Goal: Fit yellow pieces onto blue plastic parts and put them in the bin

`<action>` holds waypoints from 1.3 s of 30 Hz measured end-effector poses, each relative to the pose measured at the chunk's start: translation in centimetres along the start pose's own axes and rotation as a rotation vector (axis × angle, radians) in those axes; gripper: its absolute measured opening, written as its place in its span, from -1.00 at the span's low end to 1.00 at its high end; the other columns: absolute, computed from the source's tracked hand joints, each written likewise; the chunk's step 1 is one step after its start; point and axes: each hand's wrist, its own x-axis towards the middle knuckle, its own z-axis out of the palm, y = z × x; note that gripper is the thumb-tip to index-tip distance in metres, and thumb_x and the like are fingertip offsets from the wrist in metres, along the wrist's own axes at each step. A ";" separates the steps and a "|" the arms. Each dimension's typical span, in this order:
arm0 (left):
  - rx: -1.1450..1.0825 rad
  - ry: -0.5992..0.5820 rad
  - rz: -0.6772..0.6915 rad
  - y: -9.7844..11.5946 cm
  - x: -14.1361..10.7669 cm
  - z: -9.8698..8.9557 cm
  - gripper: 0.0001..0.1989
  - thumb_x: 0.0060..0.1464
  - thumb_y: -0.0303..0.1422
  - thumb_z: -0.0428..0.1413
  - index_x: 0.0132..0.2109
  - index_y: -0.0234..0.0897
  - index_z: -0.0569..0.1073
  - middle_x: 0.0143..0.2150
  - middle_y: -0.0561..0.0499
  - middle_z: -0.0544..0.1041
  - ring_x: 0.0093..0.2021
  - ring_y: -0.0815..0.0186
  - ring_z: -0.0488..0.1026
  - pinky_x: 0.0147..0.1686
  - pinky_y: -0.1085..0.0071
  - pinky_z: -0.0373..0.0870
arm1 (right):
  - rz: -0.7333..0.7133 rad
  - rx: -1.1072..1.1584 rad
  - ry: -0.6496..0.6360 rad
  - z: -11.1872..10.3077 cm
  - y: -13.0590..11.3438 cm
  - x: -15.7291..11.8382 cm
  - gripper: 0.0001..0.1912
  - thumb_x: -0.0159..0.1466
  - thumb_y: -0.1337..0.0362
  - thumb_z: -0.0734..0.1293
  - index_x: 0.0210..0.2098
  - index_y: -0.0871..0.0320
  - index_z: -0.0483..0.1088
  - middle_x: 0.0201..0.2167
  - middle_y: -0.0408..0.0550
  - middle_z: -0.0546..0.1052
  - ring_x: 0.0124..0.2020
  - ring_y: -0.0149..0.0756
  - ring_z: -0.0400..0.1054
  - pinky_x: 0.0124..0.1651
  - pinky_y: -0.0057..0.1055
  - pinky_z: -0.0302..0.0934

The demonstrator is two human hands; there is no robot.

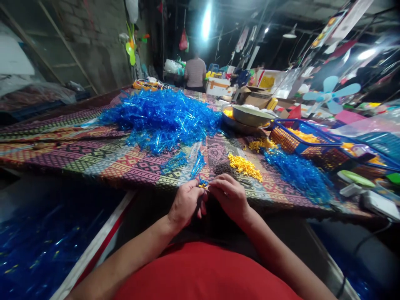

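Note:
At the table's front edge, my left hand (186, 203) is closed in a pinch on a small blue and yellow plastic piece (203, 184). My right hand (230, 195) meets it from the other side, its fingertips pinched together at the piece; exactly what they grip is too small to make out. Just beyond lie a few clear blue plastic pieces (198, 165), a heap of tiny dark bits (223, 168) and a pile of small yellow plastic parts (245, 166). Further back spreads a big mound of shiny blue plastic pieces (165, 116).
A patterned cloth (125, 164) covers the table. To the right are more blue pieces (296, 175), blue baskets (304, 137) with yellow parts, a metal bowl (251, 116) and a light-blue fan (331, 95). A person (195, 71) stands at the far end.

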 end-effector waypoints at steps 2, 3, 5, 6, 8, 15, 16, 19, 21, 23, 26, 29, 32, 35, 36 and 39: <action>-0.038 0.001 0.008 0.3 -0.1 0.3 -0.87 -0.01 -0.38 -0.09 -0.40 -0.30 0.30 -0.75 0.14 0.33 -0.81 0.44 0.20 -0.81 0.56 0.08 | -0.018 -0.036 -0.027 0.2 -0.1 -0.4 -0.88 0.22 0.42 0.26 -0.36 0.15 0.42 -0.44 -0.07 0.38 -0.43 -0.39 0.31 -0.40 -0.44 0.26; -0.046 0.005 0.016 0.4 -0.2 0.4 -0.88 0.00 -0.38 -0.09 -0.39 -0.30 0.30 -0.74 0.14 0.33 -0.81 0.44 0.20 -0.80 0.56 0.09 | -0.021 -0.052 -0.029 0.3 -0.1 -0.5 -0.88 0.23 0.43 0.25 -0.37 0.15 0.42 -0.45 -0.08 0.38 -0.44 -0.39 0.30 -0.40 -0.44 0.25; -0.053 0.012 0.021 0.5 -0.4 0.7 -0.89 0.01 -0.37 -0.09 -0.37 -0.30 0.30 -0.73 0.15 0.33 -0.79 0.44 0.22 -0.79 0.56 0.11 | -0.027 -0.081 -0.014 0.4 -0.2 -0.8 -0.88 0.24 0.43 0.24 -0.36 0.16 0.40 -0.45 -0.07 0.38 -0.44 -0.39 0.30 -0.42 -0.44 0.26; -0.059 0.011 0.020 0.4 -0.5 0.8 -0.89 0.02 -0.37 -0.08 -0.37 -0.30 0.30 -0.72 0.15 0.34 -0.78 0.44 0.22 -0.79 0.57 0.13 | -0.038 -0.092 -0.018 0.4 -0.2 -1.0 -0.88 0.24 0.43 0.23 -0.35 0.16 0.39 -0.45 -0.07 0.38 -0.43 -0.38 0.30 -0.42 -0.44 0.26; -0.080 -0.003 0.023 0.2 -0.6 0.9 -0.89 0.03 -0.35 -0.07 -0.35 -0.29 0.30 -0.70 0.14 0.35 -0.77 0.44 0.23 -0.77 0.56 0.15 | -0.070 -0.123 -0.053 0.3 -0.3 -1.2 -0.87 0.26 0.44 0.20 -0.33 0.16 0.37 -0.46 -0.06 0.37 -0.42 -0.37 0.30 -0.41 -0.44 0.26; -0.088 -0.043 0.060 -0.4 -0.7 0.8 -0.87 0.05 -0.34 -0.05 -0.33 -0.30 0.33 -0.63 0.12 0.36 -0.69 0.46 0.26 -0.69 0.56 0.20 | -0.092 -0.240 -0.126 -0.3 -0.6 -1.5 -0.84 0.28 0.45 0.11 -0.35 0.17 0.27 -0.46 -0.03 0.34 -0.44 -0.36 0.25 -0.41 -0.44 0.23; -0.085 -0.044 0.063 -0.3 -0.7 0.9 -0.87 0.05 -0.34 -0.05 -0.33 -0.30 0.34 -0.61 0.12 0.37 -0.67 0.46 0.27 -0.66 0.56 0.22 | -0.103 -0.252 -0.121 -0.3 -0.6 -1.6 -0.85 0.28 0.45 0.11 -0.34 0.17 0.26 -0.44 -0.03 0.34 -0.43 -0.35 0.25 -0.40 -0.44 0.23; -0.060 -0.033 0.112 0.2 -0.8 1.1 -0.87 0.05 -0.36 -0.04 -0.35 -0.31 0.35 -0.55 0.11 0.38 -0.61 0.47 0.29 -0.59 0.55 0.26 | -0.126 -0.270 -0.110 -0.4 -0.5 -1.7 -0.85 0.27 0.47 0.12 -0.35 0.15 0.25 -0.44 -0.03 0.34 -0.42 -0.35 0.25 -0.40 -0.44 0.22; -0.048 -0.026 0.143 0.5 -0.9 1.4 -0.87 0.05 -0.37 -0.04 -0.35 -0.32 0.37 -0.52 0.11 0.37 -0.60 0.48 0.28 -0.58 0.55 0.27 | -0.108 -0.261 -0.111 -0.5 -0.5 -1.8 -0.85 0.26 0.48 0.12 -0.35 0.15 0.23 -0.45 -0.04 0.32 -0.45 -0.36 0.22 -0.44 -0.46 0.20; -0.062 -0.030 0.145 0.5 -0.9 1.6 -0.86 0.06 -0.38 -0.04 -0.32 -0.33 0.37 -0.51 0.11 0.36 -0.60 0.49 0.26 -0.58 0.56 0.27 | -0.072 -0.246 -0.100 -0.4 -0.4 -1.9 -0.86 0.25 0.48 0.11 -0.35 0.15 0.21 -0.46 -0.06 0.30 -0.51 -0.38 0.18 -0.50 -0.47 0.16; -0.104 -0.032 0.113 0.1 -0.8 1.8 -0.85 0.06 -0.37 -0.04 -0.27 -0.32 0.37 -0.50 0.11 0.36 -0.59 0.48 0.27 -0.60 0.56 0.25 | -0.060 -0.243 -0.080 -0.3 -0.4 -2.1 -0.87 0.25 0.48 0.11 -0.34 0.15 0.20 -0.47 -0.07 0.28 -0.52 -0.38 0.16 -0.49 -0.46 0.16; -0.115 -0.030 0.076 -0.6 -0.7 1.9 -0.83 0.06 -0.33 -0.04 -0.25 -0.30 0.37 -0.55 0.13 0.34 -0.63 0.48 0.25 -0.64 0.56 0.21 | -0.057 -0.250 -0.072 -0.3 -0.4 -2.1 -0.88 0.26 0.46 0.12 -0.32 0.15 0.22 -0.44 -0.05 0.33 -0.44 -0.34 0.22 -0.37 -0.41 0.21; -0.116 -0.034 0.074 -0.8 -0.6 1.9 -0.82 0.07 -0.32 -0.06 -0.24 -0.31 0.35 -0.61 0.15 0.29 -0.67 0.47 0.23 -0.67 0.56 0.19 | -0.008 -0.224 -0.049 -0.3 -0.4 -2.0 -0.89 0.28 0.43 0.14 -0.34 0.14 0.25 -0.45 -0.06 0.36 -0.43 -0.33 0.25 -0.34 -0.39 0.21; -0.089 -0.040 0.078 -0.6 -0.6 2.0 -0.81 0.07 -0.32 -0.05 -0.22 -0.31 0.35 -0.60 0.14 0.32 -0.66 0.46 0.26 -0.65 0.56 0.22 | -0.009 -0.203 -0.038 -0.4 -0.4 -2.0 -0.88 0.28 0.43 0.14 -0.35 0.13 0.24 -0.45 -0.06 0.36 -0.43 -0.33 0.26 -0.35 -0.39 0.23; -0.077 -0.044 0.075 -0.5 -0.6 2.0 -0.81 0.07 -0.32 -0.05 -0.21 -0.31 0.35 -0.59 0.14 0.34 -0.65 0.46 0.27 -0.64 0.56 0.23 | -0.028 -0.207 -0.038 -0.4 -0.4 -2.0 -0.88 0.28 0.44 0.13 -0.34 0.13 0.23 -0.44 -0.05 0.36 -0.41 -0.32 0.27 -0.35 -0.38 0.23; -0.043 -0.025 0.068 -0.5 -0.6 2.0 -0.82 0.07 -0.30 -0.05 -0.22 -0.30 0.34 -0.55 0.13 0.34 -0.64 0.47 0.28 -0.65 0.56 0.24 | -0.069 -0.232 -0.051 -0.4 -0.2 -2.1 -0.88 0.27 0.45 0.12 -0.31 0.14 0.22 -0.42 -0.03 0.36 -0.37 -0.30 0.28 -0.33 -0.37 0.25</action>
